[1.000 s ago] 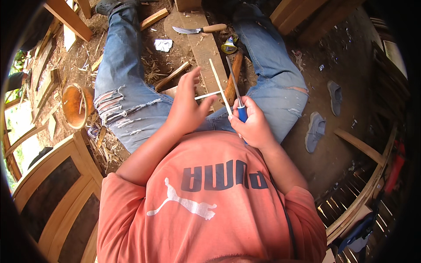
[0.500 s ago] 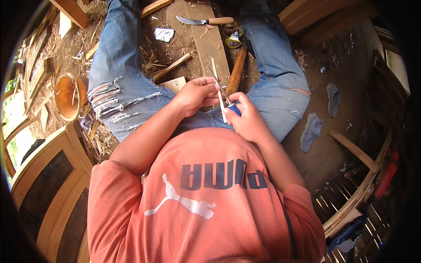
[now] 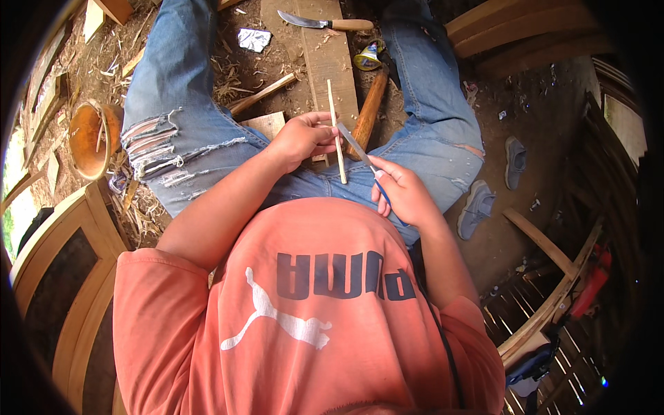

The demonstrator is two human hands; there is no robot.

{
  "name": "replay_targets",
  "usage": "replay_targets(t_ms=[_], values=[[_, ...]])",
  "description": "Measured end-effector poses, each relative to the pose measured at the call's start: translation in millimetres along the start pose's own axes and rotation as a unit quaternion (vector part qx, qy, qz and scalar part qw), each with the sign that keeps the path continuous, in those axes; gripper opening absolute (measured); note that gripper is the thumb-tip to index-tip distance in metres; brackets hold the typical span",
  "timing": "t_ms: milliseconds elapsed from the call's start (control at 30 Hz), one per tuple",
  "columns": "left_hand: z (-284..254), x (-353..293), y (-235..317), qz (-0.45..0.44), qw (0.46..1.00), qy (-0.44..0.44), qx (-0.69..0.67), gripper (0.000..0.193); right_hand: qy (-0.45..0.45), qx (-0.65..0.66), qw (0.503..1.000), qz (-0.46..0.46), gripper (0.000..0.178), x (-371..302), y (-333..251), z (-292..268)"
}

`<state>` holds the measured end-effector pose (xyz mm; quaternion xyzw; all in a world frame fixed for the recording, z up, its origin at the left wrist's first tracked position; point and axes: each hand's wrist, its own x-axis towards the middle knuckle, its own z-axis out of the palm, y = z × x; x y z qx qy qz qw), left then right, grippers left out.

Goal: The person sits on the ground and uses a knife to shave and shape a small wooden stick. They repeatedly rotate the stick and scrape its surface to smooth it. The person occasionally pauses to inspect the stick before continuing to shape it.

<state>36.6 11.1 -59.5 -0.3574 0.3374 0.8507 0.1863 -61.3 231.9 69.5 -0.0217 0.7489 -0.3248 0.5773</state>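
My left hand (image 3: 304,142) pinches a thin pale wooden stick (image 3: 341,164) near its middle, above my lap. The stick stands nearly lengthwise in front of me, one end pointing away and the other toward my shirt. A knife with a narrow grey blade (image 3: 357,147) and a blue handle is gripped in my right hand (image 3: 404,194). The blade slants away and to the left, its tip beside the stick near my left fingertips. Whether tip and stick touch, I cannot tell. My right fingers cover part of the handle.
Between my legs lies a plank (image 3: 321,55) bearing a curved knife with a wooden handle (image 3: 351,25). Near it are a thick wooden handle (image 3: 370,111), a yellow cup (image 3: 369,57) and a silver wrapper (image 3: 254,40). An orange bowl (image 3: 84,145) stands left; shoes (image 3: 476,209) lie right.
My right hand has drawn back toward me and to the right with the knife. The blade no longer crosses beyond the stick. The stick stays in my left hand, its near end now uncovered.
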Motion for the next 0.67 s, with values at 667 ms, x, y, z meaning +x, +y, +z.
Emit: replay_targets(t_ms=[667], values=[[-8,14,-22,0.008,0.998,0.015,0.056,0.061,0.004,-0.117,0.993,-0.018,0.048,15,-2,11]])
